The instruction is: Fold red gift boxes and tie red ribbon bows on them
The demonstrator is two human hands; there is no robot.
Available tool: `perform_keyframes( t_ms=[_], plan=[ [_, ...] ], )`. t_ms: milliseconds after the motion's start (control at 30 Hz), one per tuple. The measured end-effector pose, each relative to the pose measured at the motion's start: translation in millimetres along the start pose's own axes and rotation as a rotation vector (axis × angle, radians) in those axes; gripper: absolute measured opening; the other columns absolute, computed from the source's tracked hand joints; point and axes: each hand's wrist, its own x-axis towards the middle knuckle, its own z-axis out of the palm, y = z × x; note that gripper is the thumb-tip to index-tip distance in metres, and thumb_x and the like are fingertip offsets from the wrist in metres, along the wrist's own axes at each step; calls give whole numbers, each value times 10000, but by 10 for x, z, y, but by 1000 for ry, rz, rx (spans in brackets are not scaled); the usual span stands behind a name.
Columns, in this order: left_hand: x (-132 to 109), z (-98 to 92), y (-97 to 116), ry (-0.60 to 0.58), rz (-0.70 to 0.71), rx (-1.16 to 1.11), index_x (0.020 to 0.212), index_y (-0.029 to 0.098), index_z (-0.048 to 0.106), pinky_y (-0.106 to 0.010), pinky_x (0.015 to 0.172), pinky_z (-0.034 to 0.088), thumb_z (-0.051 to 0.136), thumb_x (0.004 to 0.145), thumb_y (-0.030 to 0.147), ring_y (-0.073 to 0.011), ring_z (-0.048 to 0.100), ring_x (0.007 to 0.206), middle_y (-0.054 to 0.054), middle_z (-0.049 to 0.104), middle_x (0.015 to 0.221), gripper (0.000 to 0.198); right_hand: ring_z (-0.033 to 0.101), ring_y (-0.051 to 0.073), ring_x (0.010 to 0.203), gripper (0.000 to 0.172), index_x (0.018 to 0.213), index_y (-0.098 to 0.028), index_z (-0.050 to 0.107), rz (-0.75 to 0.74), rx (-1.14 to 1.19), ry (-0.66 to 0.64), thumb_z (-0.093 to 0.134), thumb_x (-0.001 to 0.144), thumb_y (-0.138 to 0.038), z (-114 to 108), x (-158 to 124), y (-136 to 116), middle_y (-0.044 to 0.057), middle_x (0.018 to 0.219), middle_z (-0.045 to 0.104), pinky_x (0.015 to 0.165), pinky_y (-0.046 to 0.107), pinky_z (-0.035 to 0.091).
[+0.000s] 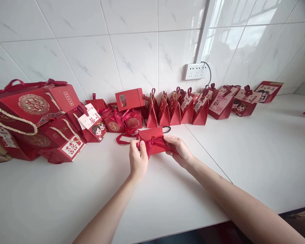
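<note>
A small red gift box (154,138) with a red ribbon lies on the white counter (167,189) in front of me. My left hand (138,159) pinches the ribbon at the box's left end, fingers closed. My right hand (179,149) pinches the other ribbon end at the box's right side, fingers closed too. The ribbon crosses over the box's front between both hands.
A row of folded red gift bags (175,108) stands along the tiled wall. Larger red boxes with rope handles (33,118) are piled at the left. More red boxes (234,100) sit at the right. A wall socket (195,71) is above.
</note>
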Motion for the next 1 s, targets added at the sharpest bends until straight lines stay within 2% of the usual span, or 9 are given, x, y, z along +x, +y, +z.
perform_keyframes(
  t_ms=[200,333,400,433,500,600,767,867,1000],
  plan=[
    [26,-21,-1,-17,-7,4,749,238,395,-273,563,378,486,869,439,-145,464,568,28,478,628,251,316,85,507,359,586,-198,431,-33,-59,-23,677,663,-448,2,9,2,-50,577,331,417,227,249],
    [45,-62,-12,-76,-5,-19,726,236,397,-252,524,362,507,857,422,-122,417,508,54,435,581,252,376,96,510,351,646,-191,497,-98,-176,-44,690,690,-480,-52,-23,-56,-38,595,407,425,233,306],
    [54,-81,-20,-97,1,-39,701,233,386,-244,534,366,525,845,425,-115,406,514,59,410,581,277,501,140,669,356,815,-205,530,-234,-297,-15,740,665,-451,-99,-36,-81,3,779,523,510,250,408],
    [58,-88,-24,-106,3,-51,692,231,383,-240,544,370,534,839,426,-112,406,522,59,402,586,288,545,175,828,428,937,-220,522,-312,-379,-18,763,650,-429,-123,-39,-86,36,951,556,606,277,467],
    [66,-98,-30,-127,6,-77,692,225,394,-235,568,384,554,830,425,-110,426,549,56,416,604,291,470,246,1176,669,1198,-259,423,-409,-548,-93,777,648,-397,-165,-31,-78,97,1311,445,854,377,491],
    [79,-107,-33,-153,0,-118,739,215,438,-231,604,411,572,820,415,-111,478,600,44,474,650,254,316,302,1358,933,1422,-307,184,-373,-688,-265,752,687,-394,-215,2,-38,133,1494,238,1002,499,420],
    [91,-109,-18,-162,-29,-186,813,210,454,-235,633,451,612,781,420,-112,533,638,42,501,675,265,329,343,1340,1124,1489,-332,-6,-428,-841,-333,763,668,-347,-289,61,26,152,1488,191,912,504,495],
    [87,-102,0,-178,-45,-226,877,217,436,-251,657,479,658,733,427,-124,579,687,30,543,736,338,371,333,1304,1135,1490,-331,-39,-473,-894,-328,742,669,-274,-312,75,46,157,1464,209,865,469,526],
    [103,-96,6,-237,-120,-267,1125,235,426,-323,801,505,730,678,377,-180,628,925,-61,589,1092,559,434,325,1244,1071,1482,-342,15,-504,-925,-288,714,677,-238,-315,82,57,154,1425,270,818,454,543]
  ],
)
